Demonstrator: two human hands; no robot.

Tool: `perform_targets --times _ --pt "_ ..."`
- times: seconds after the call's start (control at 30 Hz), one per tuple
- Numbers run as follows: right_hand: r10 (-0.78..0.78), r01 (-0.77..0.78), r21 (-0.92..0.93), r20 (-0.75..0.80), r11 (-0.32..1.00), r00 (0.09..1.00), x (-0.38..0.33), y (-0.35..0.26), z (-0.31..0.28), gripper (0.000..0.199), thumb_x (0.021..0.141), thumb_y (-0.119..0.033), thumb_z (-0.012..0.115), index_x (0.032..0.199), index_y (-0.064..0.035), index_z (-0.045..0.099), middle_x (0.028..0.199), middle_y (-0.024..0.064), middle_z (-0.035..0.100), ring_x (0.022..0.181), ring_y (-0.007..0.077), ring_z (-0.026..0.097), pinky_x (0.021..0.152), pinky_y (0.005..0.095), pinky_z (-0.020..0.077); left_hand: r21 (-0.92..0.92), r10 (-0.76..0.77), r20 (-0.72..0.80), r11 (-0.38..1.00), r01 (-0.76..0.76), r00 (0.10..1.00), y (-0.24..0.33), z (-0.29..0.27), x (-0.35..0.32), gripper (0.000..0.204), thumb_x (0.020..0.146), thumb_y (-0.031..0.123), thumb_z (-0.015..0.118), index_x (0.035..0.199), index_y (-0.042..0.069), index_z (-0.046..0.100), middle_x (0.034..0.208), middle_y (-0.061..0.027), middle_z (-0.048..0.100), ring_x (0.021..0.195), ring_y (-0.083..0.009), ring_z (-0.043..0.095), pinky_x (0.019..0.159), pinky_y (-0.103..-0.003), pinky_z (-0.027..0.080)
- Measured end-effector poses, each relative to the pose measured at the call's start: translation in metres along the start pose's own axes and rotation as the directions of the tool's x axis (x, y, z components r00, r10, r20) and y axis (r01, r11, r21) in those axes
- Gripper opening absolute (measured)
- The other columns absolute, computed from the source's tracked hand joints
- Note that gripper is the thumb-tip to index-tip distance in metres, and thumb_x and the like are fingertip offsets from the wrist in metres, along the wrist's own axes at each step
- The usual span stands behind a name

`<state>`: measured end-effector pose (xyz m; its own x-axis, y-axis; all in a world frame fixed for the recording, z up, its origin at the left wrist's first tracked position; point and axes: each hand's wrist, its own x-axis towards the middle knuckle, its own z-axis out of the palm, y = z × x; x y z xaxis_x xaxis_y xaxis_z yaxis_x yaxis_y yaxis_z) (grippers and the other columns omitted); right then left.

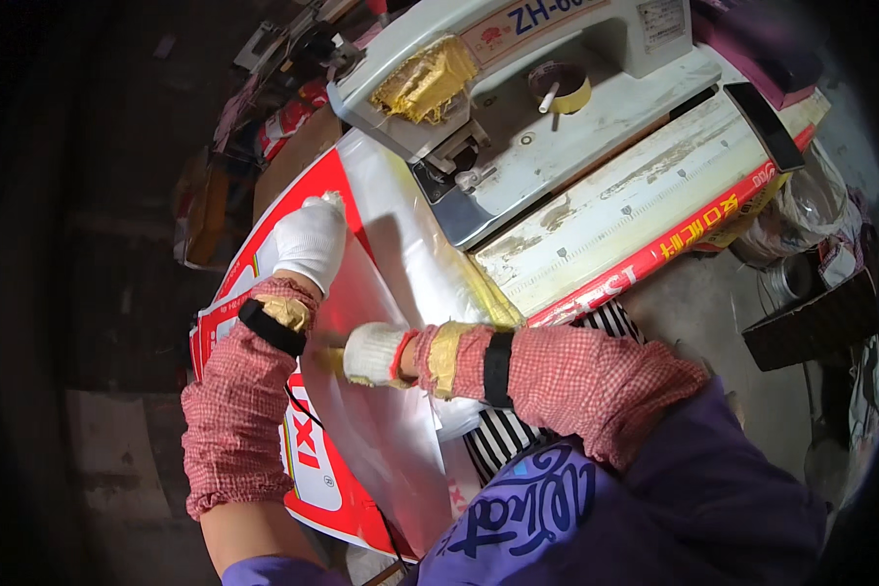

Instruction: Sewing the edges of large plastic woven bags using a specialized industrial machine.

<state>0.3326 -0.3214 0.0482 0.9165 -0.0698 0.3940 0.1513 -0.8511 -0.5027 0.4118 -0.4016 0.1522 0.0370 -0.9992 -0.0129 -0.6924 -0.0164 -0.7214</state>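
A large red and white plastic sack (327, 488) with a sheer, whitish film liner (391, 459) lies across my front and runs up to the sewing machine (596, 127). My left hand (309, 239), in a white knit glove, is closed at the sack's upper part, left of the machine's needle area (464, 166). Lower down, my right hand (373, 354), gloved in white with a red cuff, reaches across from the right. Its fingers are bunched against the film; their tips are partly hidden. Both forearms wear red checked sleeves with black bands.
A tape roll (562, 88) sits on the machine bed. Along the worn, pale table (625, 215) runs a red printed strip (654, 249). A dark open box (811, 322) and a whitish bag (801, 205) stand at the right. Striped black and white cloth (503, 439) lies beneath my right arm.
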Motion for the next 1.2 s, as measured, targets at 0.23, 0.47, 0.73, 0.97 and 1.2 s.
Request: perform_targets --times 0.23,0.47,0.73,0.97,1.2 --pt "-0.407 0.334 0.336 0.178 0.881 0.896 -0.011 -0.063 0.046 0.042 0.082 -0.020 0.052 0.123 -0.0110 0.050 0.109 0.0140 0.060 0.089 0.0275 0.063 0.071 0.0395 0.0517 0.204 -0.034 -0.284 0.974 0.095 0.958 -0.083 -0.085 0.049 0.013 0.082 0.013 0.051 0.081 0.007 0.062 0.079 -0.0133 0.067 0.069 -0.0298 0.067 0.057 -0.042 0.053" --pt "0.097 -0.216 0.388 0.302 0.896 0.948 -0.118 -0.028 0.026 0.035 0.087 -0.024 0.052 0.119 -0.0126 0.053 0.096 0.0111 0.063 0.083 0.0228 0.063 0.070 0.0377 0.0505 0.258 0.033 -0.234 0.966 0.029 0.972 -0.114 -0.117 0.035 0.019 0.086 0.015 0.048 0.086 0.006 0.064 0.085 -0.0157 0.067 0.084 -0.0346 0.066 0.069 -0.045 0.053" --pt "0.716 -0.183 0.824 -0.330 0.537 0.616 -0.177 -0.027 -0.066 0.040 0.082 -0.015 0.065 0.119 -0.0054 0.054 0.105 0.0150 0.061 0.095 0.0259 0.060 0.082 0.0396 0.0483 0.178 -0.081 -0.140 0.978 0.106 0.987 -0.093 -0.123 0.014 0.023 0.087 0.021 0.048 0.089 0.007 0.066 0.085 -0.0139 0.068 0.083 -0.0333 0.066 0.070 -0.044 0.052" --pt "0.745 -0.543 0.519 -0.360 0.660 0.561 -0.169 -0.029 -0.093 0.048 0.080 -0.018 0.065 0.124 -0.0041 0.053 0.084 0.0146 0.064 0.071 0.0245 0.061 0.064 0.0342 0.0491 0.131 -0.030 -0.152 0.990 0.051 0.988 -0.084 -0.123 0.013 0.024 0.088 0.022 0.047 0.090 0.008 0.066 0.087 -0.0138 0.068 0.084 -0.0331 0.066 0.070 -0.044 0.052" --pt "0.770 -0.554 0.798 0.194 0.236 0.608 -0.158 -0.027 -0.079 0.051 0.078 -0.022 0.065 0.123 -0.0011 0.054 0.088 0.0124 0.068 0.072 0.0173 0.065 0.065 0.0303 0.0501 0.188 0.015 -0.172 0.982 0.018 0.985 -0.076 -0.118 0.012 0.024 0.088 0.022 0.047 0.090 0.008 0.066 0.090 -0.0146 0.067 0.089 -0.0329 0.065 0.074 -0.044 0.052"
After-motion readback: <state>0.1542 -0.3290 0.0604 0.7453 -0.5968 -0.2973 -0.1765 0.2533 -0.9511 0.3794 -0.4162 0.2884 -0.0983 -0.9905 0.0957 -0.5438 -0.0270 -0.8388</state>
